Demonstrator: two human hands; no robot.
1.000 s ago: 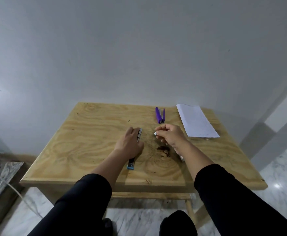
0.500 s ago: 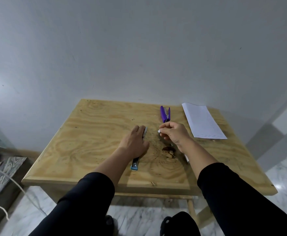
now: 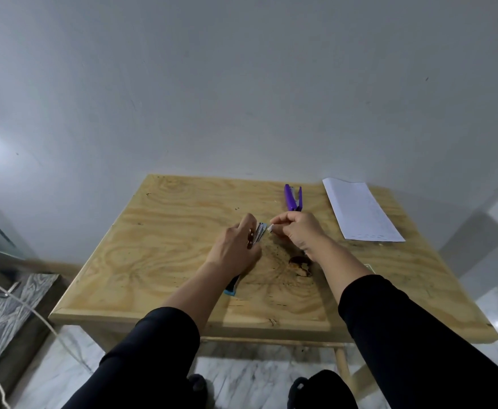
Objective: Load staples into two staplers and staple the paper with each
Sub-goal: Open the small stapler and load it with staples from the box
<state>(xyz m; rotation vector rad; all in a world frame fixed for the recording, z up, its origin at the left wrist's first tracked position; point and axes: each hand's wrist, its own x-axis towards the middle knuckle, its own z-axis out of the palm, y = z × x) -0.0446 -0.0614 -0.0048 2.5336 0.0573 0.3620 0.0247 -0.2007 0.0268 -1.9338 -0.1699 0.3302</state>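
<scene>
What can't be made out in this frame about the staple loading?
- Blue stapler: head view; the left hand covers its middle, so whether staples sit in the channel is hidden.
- Small pale piece at the right hand fingertips: too small to identify.
- Purple stapler: too small to tell if loaded.
- Paper: print blurred; any staple unreadable.

Two staplers are on the wooden table (image 3: pixel 159 261): one blue stapler (image 3: pixel 232 287) under the left hand (image 3: pixel 236 249), and one purple stapler (image 3: pixel 292 198) at the far edge. One folded sheet of paper (image 3: pixel 360 212) lies far right. Two hands show; the right hand (image 3: pixel 299 233) is the second.
</scene>
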